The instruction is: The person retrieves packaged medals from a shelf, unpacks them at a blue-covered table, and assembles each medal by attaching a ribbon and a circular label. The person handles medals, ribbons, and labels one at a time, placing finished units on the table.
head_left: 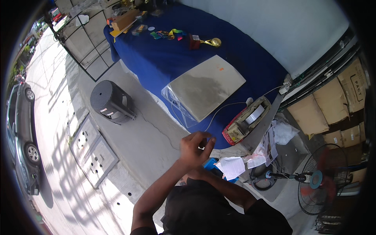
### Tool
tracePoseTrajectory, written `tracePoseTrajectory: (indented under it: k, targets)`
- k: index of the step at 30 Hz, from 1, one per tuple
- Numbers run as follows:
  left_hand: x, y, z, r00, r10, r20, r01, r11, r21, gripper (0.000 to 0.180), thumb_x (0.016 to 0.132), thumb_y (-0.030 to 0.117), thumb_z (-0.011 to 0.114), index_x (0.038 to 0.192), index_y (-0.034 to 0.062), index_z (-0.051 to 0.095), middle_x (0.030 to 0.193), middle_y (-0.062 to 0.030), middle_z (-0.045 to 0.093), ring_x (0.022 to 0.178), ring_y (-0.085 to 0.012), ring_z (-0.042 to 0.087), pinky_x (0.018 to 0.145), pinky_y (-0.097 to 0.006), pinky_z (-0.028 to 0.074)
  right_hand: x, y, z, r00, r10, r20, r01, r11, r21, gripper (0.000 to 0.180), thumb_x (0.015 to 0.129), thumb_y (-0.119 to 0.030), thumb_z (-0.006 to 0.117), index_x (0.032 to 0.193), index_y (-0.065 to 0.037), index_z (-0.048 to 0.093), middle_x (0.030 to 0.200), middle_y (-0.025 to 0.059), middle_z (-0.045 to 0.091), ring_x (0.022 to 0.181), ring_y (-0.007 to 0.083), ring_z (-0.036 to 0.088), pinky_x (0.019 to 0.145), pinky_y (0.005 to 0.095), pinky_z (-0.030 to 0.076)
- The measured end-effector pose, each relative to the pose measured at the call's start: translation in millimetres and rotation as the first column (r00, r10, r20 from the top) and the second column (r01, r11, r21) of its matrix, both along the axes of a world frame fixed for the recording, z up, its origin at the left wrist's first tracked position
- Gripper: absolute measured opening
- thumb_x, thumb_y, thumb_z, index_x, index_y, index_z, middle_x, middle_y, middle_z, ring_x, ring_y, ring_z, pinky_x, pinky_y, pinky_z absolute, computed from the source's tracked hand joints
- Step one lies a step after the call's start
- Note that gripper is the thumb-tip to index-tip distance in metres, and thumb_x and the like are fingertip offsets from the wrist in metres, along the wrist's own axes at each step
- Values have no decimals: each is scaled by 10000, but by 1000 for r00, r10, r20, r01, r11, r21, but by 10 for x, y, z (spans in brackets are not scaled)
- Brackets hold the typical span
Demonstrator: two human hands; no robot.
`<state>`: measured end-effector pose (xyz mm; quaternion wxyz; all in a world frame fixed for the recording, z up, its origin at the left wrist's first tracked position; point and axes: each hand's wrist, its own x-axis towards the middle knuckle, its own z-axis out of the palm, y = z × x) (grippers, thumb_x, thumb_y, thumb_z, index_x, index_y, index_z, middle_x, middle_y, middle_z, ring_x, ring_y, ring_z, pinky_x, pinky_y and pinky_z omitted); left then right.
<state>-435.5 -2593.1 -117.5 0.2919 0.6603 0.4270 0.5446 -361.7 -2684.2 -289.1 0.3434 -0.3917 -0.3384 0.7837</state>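
My left hand (196, 148) is raised in front of my chest with its fingers curled in; whatever they may hold is too small or hidden to make out. My right forearm reaches across from the right. My right hand (197, 172) lies mostly behind the left wrist, so its fingers are hidden. Beyond my hands, a flat grey rectangular panel (207, 88) lies on a blue tablecloth (147, 64), with clear plastic wrap (179, 105) loose along its left side. To the right of my left hand stands a red tape dispenser (229, 137) with a roll of clear tape (254, 114).
A gold trophy (211, 42) and ribboned medals (171, 34) lie at the table's far side. Printed papers (232, 167) and a standing fan (315, 180) are at right, before cardboard boxes (331, 100). A black cylindrical bin (111, 100) stands left; a car (23, 137) is parked outside.
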Motion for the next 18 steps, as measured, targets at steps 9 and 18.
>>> tracePoseTrajectory:
  k: [9,18]
  targets:
    - [-995,1815,364,960,206,-190,-216,976,-30,214,921,163,731,1071,37,646,650,-71,660,544,-242,659,538,-348,508,-232,1475,1677,812,-5,584,-497,519,696,382,948,-287,746,1234,-50,652,1063,135,703,979,240,702,855,367,546]
    - [-2025,4224,329,746,296,-597,-368,930,2,413,903,246,725,1242,54,588,1217,-194,620,1097,-367,649,873,-482,543,-70,2770,2083,921,-109,374,-135,811,569,286,924,-149,731,1176,-21,687,1088,142,748,1038,243,712,930,374,541]
